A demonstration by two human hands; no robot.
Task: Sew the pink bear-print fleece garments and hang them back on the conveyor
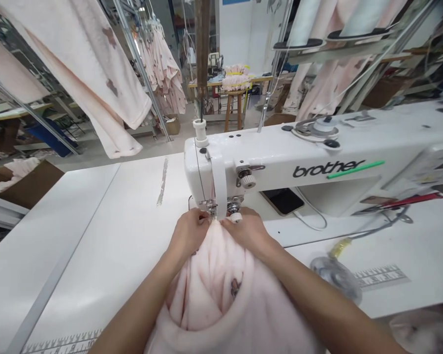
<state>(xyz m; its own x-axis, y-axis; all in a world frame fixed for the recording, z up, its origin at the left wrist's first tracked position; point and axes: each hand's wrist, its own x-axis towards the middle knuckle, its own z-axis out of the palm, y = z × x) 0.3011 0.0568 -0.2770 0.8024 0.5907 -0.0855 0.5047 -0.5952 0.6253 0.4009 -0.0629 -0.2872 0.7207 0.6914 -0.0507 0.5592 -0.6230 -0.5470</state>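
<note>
At white table (107, 231), pinched pink fleece (221, 290) with left hand (190, 232) and right hand (249, 232) by left end of sewing machine (280, 162).

From my remote seat, the sewing machine (266, 157) stands along the right half of the worktop (96, 246), its needle end toward the middle. The fabric bundle (221, 300) lies before that end, reaching the near edge. My left hand (190, 235) and right hand (249, 232) pinch its far end, either side of the needle. A phone (283, 200) lies under the machine's arm. A stool (233, 105) stands beyond the far edge.
</note>
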